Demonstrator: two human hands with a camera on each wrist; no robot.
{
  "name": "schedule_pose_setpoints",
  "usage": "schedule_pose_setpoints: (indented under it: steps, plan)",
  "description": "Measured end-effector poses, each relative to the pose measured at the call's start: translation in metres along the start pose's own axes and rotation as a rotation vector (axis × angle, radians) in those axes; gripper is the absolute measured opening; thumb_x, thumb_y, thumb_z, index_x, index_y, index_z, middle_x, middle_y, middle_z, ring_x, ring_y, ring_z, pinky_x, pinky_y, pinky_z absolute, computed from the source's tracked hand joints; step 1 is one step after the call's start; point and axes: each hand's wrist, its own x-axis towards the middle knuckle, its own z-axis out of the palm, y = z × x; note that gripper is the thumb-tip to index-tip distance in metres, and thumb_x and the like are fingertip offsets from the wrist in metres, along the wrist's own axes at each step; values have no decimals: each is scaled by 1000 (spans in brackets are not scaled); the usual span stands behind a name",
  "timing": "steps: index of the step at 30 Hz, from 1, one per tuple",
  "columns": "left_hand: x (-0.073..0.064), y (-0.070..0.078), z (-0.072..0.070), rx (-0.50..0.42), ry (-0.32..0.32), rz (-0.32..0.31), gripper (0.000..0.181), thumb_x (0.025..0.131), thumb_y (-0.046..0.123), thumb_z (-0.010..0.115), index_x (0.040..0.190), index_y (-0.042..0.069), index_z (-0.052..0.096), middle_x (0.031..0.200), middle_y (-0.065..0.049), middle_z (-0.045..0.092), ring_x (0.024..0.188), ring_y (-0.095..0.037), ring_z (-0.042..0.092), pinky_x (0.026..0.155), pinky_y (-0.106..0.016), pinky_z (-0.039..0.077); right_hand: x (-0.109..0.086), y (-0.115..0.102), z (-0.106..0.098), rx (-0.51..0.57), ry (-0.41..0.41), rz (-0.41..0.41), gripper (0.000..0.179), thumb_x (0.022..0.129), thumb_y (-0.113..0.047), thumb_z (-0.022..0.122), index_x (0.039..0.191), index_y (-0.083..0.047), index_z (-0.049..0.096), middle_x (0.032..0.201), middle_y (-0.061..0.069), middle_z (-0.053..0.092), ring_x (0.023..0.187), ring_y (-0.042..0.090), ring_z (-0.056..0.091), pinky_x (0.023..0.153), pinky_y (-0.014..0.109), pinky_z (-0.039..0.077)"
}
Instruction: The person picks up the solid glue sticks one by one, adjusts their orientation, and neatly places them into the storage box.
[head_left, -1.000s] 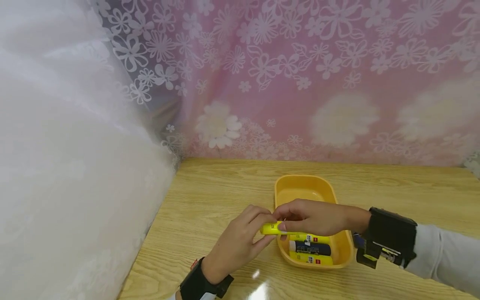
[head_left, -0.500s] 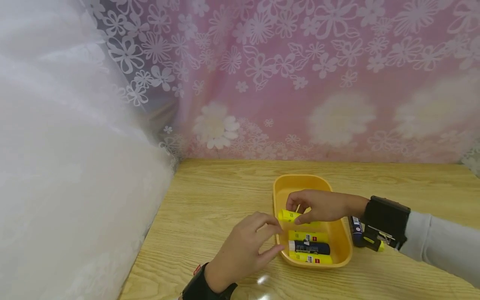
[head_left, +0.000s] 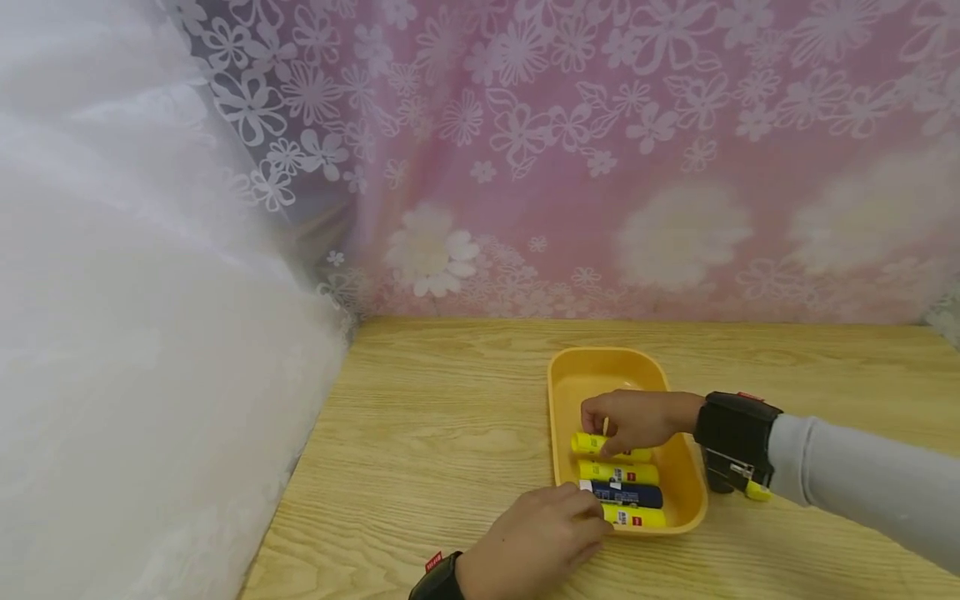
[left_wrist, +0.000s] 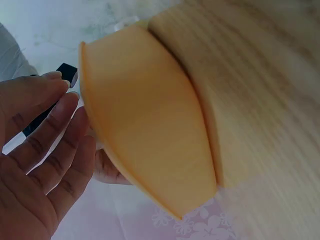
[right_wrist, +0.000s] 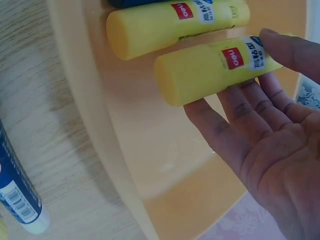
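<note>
In the head view my right hand (head_left: pixel 630 417) pinches a yellow glue stick (right_wrist: pixel 205 70) between thumb and fingers, low inside the orange-yellow tray (head_left: pixel 552 400). The stick lies crosswise, roughly parallel to the others. A second yellow glue stick (head_left: pixel 598 472), a dark blue one (head_left: pixel 637 496) with a white end, and a third yellow one (head_left: pixel 651 518) lie side by side toward the near end. My left hand (head_left: pixel 536 533) is at the tray's near left corner, its fingertips right at the rim; they hide part of the nearest glue stick. Its fingers look relaxed in the left wrist view.
On the wooden table (head_left: pixel 420 400), right of the tray, lie a blue glue stick (right_wrist: pixel 20 195) with a white end and a yellow-ended piece (head_left: pixel 757 492), partly hidden by the right wrist. A pink flowered curtain (head_left: pixel 562 208) hangs behind the table; whitish sheeting (head_left: pixel 150 333) hangs left.
The right hand has brought the yellow glue stick from between both hands, left of the tray, down into it. The left hand has let go and moved toward the tray's near corner.
</note>
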Motion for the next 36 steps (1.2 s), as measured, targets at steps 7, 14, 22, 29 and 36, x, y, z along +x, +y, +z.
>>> schedule_pose_setpoints:
  steps: [7, 14, 22, 29, 36]
  plan:
    - [1, 4, 1, -2, -41, -56, 8, 88, 28, 56, 92, 24, 63, 88, 13, 52, 78, 1, 38, 62, -5, 38, 4, 5, 6, -56, -28, 34, 21, 78, -16, 68, 90, -19, 52, 85, -5, 55, 76, 12, 50, 73, 30, 49]
    - [0, 5, 2, -28, -65, -97, 8, 88, 30, 57, 93, 26, 61, 91, 14, 50, 80, 3, 37, 58, -4, 36, 5, 6, 10, -90, -8, 72, 20, 76, -16, 69, 91, -17, 55, 83, -5, 56, 75, 13, 49, 77, 33, 50]
    - [1, 3, 2, -44, -71, -115, 9, 88, 29, 57, 95, 26, 61, 93, 14, 50, 84, 2, 39, 56, -6, 36, 8, 5, 10, -133, -38, 92, 23, 77, -16, 69, 99, -15, 61, 91, -4, 61, 79, 11, 52, 84, 39, 50]
    - [1, 3, 3, -40, -67, -132, 8, 87, 29, 58, 94, 26, 61, 93, 14, 50, 84, 2, 39, 55, -7, 36, 8, 3, 8, -149, -47, 97, 26, 77, -15, 69, 101, -13, 60, 94, -1, 60, 79, 12, 51, 82, 39, 50]
    - [2, 2, 0, -60, -110, -144, 12, 88, 32, 57, 98, 27, 60, 95, 15, 50, 85, 4, 39, 58, -6, 37, 6, 4, 8, -136, -27, 97, 28, 76, -16, 69, 102, -14, 59, 93, -1, 59, 79, 13, 51, 82, 39, 50]
